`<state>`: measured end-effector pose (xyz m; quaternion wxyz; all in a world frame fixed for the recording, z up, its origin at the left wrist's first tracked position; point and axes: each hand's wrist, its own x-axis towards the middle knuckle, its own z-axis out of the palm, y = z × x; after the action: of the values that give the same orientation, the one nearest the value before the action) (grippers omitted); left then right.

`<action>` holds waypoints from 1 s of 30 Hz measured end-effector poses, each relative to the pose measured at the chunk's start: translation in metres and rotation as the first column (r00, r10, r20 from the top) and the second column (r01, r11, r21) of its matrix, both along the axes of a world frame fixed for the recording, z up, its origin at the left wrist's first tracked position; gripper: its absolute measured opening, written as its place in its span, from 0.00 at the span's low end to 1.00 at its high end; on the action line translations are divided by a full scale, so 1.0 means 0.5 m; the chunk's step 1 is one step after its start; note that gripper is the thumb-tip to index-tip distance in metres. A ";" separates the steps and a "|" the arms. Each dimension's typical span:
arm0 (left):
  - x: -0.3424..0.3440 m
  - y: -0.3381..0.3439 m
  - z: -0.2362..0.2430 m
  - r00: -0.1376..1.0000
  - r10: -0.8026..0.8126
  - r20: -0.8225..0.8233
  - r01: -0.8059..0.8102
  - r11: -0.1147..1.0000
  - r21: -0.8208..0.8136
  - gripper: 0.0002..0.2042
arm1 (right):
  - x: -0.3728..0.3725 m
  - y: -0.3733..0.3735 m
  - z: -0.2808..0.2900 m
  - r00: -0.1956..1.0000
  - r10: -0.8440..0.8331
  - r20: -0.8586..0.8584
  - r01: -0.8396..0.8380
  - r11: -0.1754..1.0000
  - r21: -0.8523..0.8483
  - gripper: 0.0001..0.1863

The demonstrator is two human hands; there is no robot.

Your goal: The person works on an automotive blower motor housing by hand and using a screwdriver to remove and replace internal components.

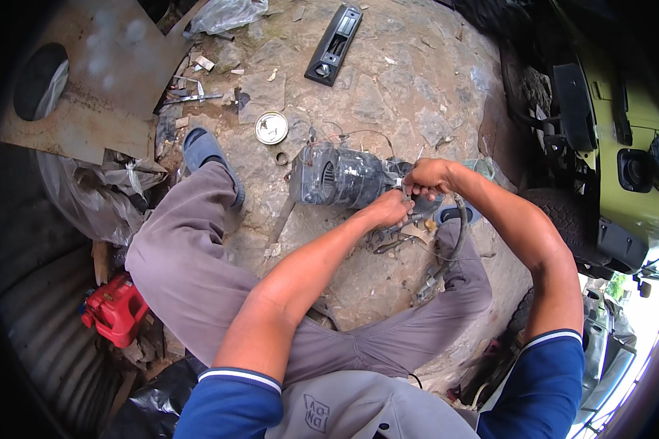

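Note:
A worn black cylindrical machine with a slotted vent, like a motor housing point(340, 177), lies on its side on the stone ground between my legs. Both hands meet at its right end. My left hand point(389, 209) has its fingers pinched together just below that end. Bent over from above, my right hand point(430, 178) closes its fingers close to the left fingertips. Whatever is between the fingers is too small and covered to name. Thin wires point(370, 132) loop over the top of the machine. A dark hose or thick cable point(461, 233) runs down beside my right leg.
An open round tin point(272, 127) and a small ring point(282, 158) lie left of the machine. Farther off is a long black panel point(334, 45). A red jerrycan point(116, 310) stands at left, below a rusty metal sheet point(88, 102). A green vehicle point(622, 175) is at right.

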<state>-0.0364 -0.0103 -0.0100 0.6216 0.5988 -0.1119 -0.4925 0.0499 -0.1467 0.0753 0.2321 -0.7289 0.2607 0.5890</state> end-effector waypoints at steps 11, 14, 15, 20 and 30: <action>0.002 0.003 -0.002 0.999 0.031 0.036 -0.032 0.999 0.020 0.17 | -0.019 0.048 0.033 0.202 0.937 0.285 -0.940 0.267 -0.212 0.15; 0.005 0.004 0.003 1.000 -0.013 0.025 0.012 0.999 0.051 0.17 | 0.001 0.033 0.028 0.886 0.446 0.129 -0.440 0.895 -0.074 0.18; 0.004 0.004 0.001 0.999 -0.018 0.030 0.016 0.999 0.048 0.18 | 0.003 0.023 0.021 0.957 0.286 0.051 -0.284 0.958 -0.050 0.18; -0.001 0.000 -0.007 0.999 0.000 0.040 -0.001 0.999 0.035 0.18 | 0.004 0.012 0.000 0.965 -0.219 -0.142 0.223 0.975 0.006 0.17; 0.005 0.000 -0.004 1.000 -0.016 0.022 0.016 1.000 0.011 0.17 | -0.012 0.025 -0.002 0.359 0.876 0.321 -0.893 0.423 -0.157 0.16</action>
<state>-0.0338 -0.0106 -0.0119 0.6131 0.6065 -0.1210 -0.4915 0.0440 -0.1341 0.0744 -0.0616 -0.8415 -0.2314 0.4843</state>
